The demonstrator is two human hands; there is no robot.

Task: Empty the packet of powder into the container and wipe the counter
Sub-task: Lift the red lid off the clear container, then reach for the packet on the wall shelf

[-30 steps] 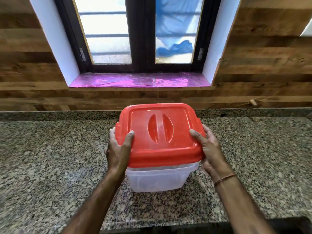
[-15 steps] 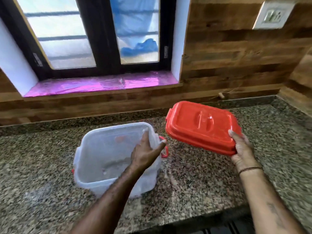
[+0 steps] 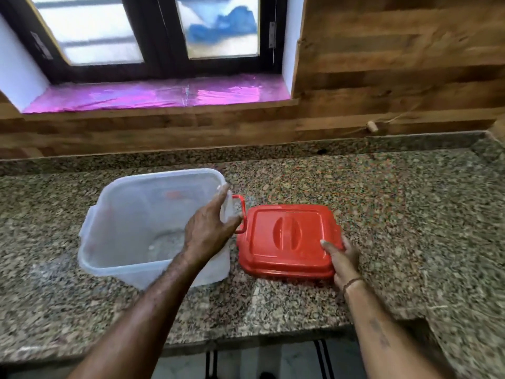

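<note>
On counter [image 3: 410, 214]: left hand [image 3: 207, 233] grips container [image 3: 123, 214] rim; right hand [image 3: 343, 258] pinches red lid [image 3: 284, 236] corner.

The speckled granite counter [image 3: 382, 214] carried a clear plastic container [image 3: 131, 214], upright and uncovered. A red lid [image 3: 284, 236] lay top-up on the stone just right of the container, beside its red side handle [image 3: 241, 214].

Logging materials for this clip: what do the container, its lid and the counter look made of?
The container looks like translucent frosted plastic; the counter shows dimly through its base. The lid looks like opaque red plastic, slightly glossy, with moulded ridges. The counter seems polished speckled stone, probably granite.
</note>
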